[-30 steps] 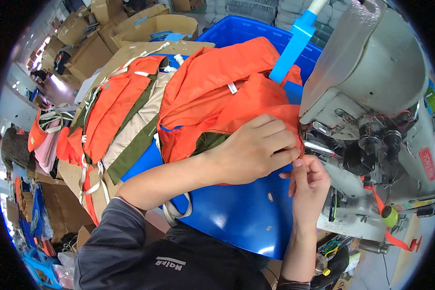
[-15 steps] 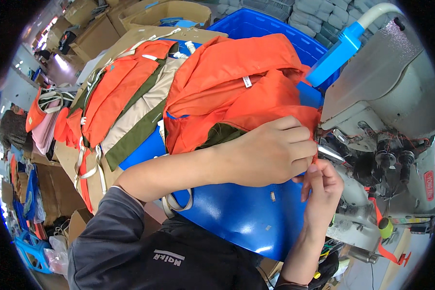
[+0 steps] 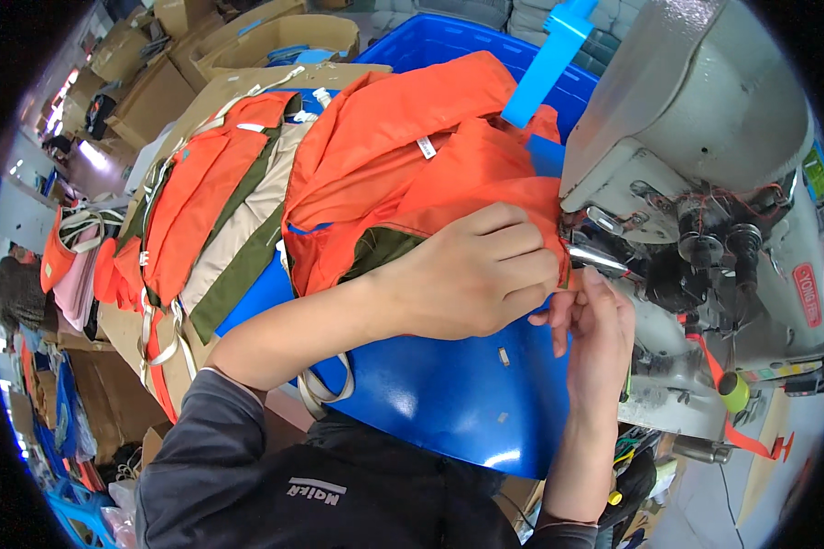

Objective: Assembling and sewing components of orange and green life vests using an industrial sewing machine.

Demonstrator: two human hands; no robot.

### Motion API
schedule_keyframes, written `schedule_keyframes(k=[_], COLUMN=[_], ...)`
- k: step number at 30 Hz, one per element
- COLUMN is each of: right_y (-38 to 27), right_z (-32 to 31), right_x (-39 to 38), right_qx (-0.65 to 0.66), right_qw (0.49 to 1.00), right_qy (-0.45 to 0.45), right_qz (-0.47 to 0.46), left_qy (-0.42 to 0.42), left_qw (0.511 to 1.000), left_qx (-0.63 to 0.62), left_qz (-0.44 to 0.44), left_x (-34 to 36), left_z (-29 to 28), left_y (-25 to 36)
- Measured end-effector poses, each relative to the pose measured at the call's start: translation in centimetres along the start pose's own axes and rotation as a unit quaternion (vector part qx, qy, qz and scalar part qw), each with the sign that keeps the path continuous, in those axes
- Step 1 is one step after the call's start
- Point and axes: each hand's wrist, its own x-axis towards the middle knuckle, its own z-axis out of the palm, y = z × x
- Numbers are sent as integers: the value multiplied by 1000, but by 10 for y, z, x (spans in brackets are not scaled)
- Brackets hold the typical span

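An orange fabric bag piece (image 3: pixel 403 110) with a dark green underside is bunched over a glossy blue work surface (image 3: pixel 430 393), a small white label on its upper fold. My left hand (image 3: pixel 490 270) reaches across from the left, palm down, its curled fingers gripping the right edge of this piece. Close by on the right, my right hand (image 3: pixel 595 320) pinches the edge's lower corner between thumb and bent fingers. Just beyond both hands is a sewing machine (image 3: pixel 687 119), its shiny metal guide (image 3: pixel 604 261) level with the gripped edge. My left fingertips are hidden.
Left of the bag piece lies another orange, beige and olive fabric panel (image 3: pixel 201 188) with white straps. Behind stand a blue plastic crate (image 3: pixel 430 37) and an open cardboard box (image 3: pixel 339 37). A light-blue bar (image 3: pixel 545 69) hangs over the cloth beside the machine head.
The whole view has shifted, so machine, cloth and hands sit farther left and higher. Both hands keep hold of the fabric edge; the right fingers have loosened slightly in their curl.
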Motion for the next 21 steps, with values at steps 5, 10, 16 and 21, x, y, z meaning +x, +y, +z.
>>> schedule_keyframes(k=[5,10,16,21], right_y=[2,3,14,14], right_z=[1,5,5,14], right_x=[3,1,0,3], right_qx=[-48,-77,-33,-80], right_qw=[999,997,999,992], right_qy=[-7,6,22,93], right_qz=[-4,11,-19,-17], left_qy=[1,3,24,30], left_qw=[1000,998,996,995], left_qx=[13,69,80,79], left_qz=[-12,-7,43,51], left_x=[-2,-4,-8,-8], left_z=[0,0,6,17], left_y=[4,5,-5,-18])
